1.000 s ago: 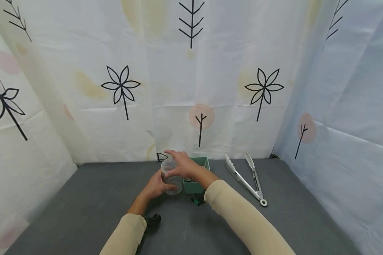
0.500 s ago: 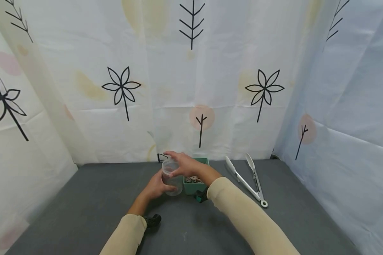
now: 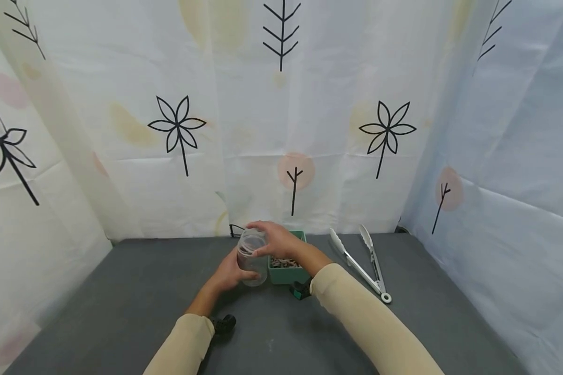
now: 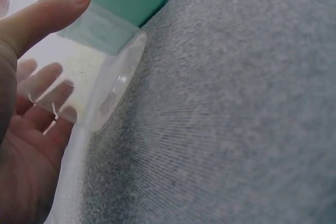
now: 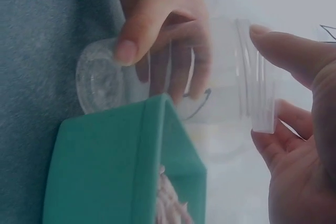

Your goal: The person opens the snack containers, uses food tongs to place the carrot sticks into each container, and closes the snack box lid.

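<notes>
A clear, cylindrical plastic jar is standing roughly upright, base down, towards the far edge of the dark grey worktop — whether its base is fully resting there, I cannot tell. The left hand is grasping it low on the body, the thumb lying across the near side and the other fingers curving round behind, where they are showing through the transparent wall. The right hand is gripping the jar's ringed top end, its thumb and fingers pressing on opposite sides; whether a separate lid is forming that end, I cannot tell. Just to the right of the jar, an open-topped, rectangular green box is sitting on the worktop, with small, pale brownish pieces lying heaped inside; the right forearm is reaching over it. Further right, well apart from the jar, silvery tongs with pale, scalloped tips are lying spread, their ringed end pointing towards the person. Cream sleeves are covering both arms, and a small black device is sitting at each wrist — the right one showing a green patch. Behind and along both sides, white cloth is hanging, bearing black line-drawn flowers and branches among pale pink and yellow patches.
</notes>
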A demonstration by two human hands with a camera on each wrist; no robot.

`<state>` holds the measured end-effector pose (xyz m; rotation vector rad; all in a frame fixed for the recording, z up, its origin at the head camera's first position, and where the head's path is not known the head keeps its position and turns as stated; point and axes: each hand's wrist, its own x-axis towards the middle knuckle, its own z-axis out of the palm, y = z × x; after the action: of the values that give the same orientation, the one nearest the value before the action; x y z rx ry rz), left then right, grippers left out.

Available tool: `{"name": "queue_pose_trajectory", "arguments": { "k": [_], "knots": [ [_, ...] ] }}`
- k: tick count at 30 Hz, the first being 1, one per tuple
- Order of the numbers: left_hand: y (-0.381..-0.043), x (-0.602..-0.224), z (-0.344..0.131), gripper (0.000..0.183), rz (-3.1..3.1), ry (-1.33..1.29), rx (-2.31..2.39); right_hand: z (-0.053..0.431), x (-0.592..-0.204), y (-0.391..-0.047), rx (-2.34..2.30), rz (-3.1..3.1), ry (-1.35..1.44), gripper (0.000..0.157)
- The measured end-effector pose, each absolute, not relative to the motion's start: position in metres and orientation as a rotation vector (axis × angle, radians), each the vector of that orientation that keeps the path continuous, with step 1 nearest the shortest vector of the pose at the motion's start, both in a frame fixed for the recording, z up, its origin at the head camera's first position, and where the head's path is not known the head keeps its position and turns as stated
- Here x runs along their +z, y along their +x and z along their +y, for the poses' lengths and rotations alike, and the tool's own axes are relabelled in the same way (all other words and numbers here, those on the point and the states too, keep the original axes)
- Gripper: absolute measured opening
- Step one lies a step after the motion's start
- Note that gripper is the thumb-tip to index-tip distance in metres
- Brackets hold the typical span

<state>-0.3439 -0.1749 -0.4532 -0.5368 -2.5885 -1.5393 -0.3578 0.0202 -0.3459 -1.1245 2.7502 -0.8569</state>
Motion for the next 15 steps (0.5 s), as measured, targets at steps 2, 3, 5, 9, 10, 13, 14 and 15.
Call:
{"name": "queue_pose_trajectory", "arguments": {
  "k": [2,3,5,9,10,13,14,15],
  "knots": [
    [-0.343,-0.452,-0.174,0.096,-2.591,-0.507,-1.561,0.024,-0.348,-0.357,-0.886,2.757,-1.112,0.071],
    [-0.343,-0.452,-0.173,0.097,-2.585,-0.495,-1.570,0.026,-0.349,-0.357,-0.899,2.763,-1.102,0.071],
    [-0.342,-0.452,-0.172,0.100,-2.569,-0.478,-1.584,0.029,-0.351,-0.356,-0.933,2.776,-1.080,0.070],
    [-0.342,-0.453,-0.172,0.105,-2.539,-0.490,-1.576,0.037,-0.353,-0.355,-0.974,2.812,-1.058,0.067],
    [-0.342,-0.453,-0.172,0.107,-2.538,-0.499,-1.574,0.038,-0.353,-0.355,-0.983,2.820,-1.060,0.066],
    [-0.342,-0.453,-0.173,0.110,-2.522,-0.528,-1.598,0.044,-0.351,-0.354,-0.993,2.850,-1.069,0.064],
    [-0.343,-0.454,-0.173,0.109,-2.513,-0.542,-1.604,0.047,-0.350,-0.353,-0.997,2.860,-1.074,0.063],
    [-0.342,-0.453,-0.173,0.108,-2.501,-0.548,-1.619,0.049,-0.349,-0.352,-1.005,2.866,-1.080,0.063]
  ]
}}
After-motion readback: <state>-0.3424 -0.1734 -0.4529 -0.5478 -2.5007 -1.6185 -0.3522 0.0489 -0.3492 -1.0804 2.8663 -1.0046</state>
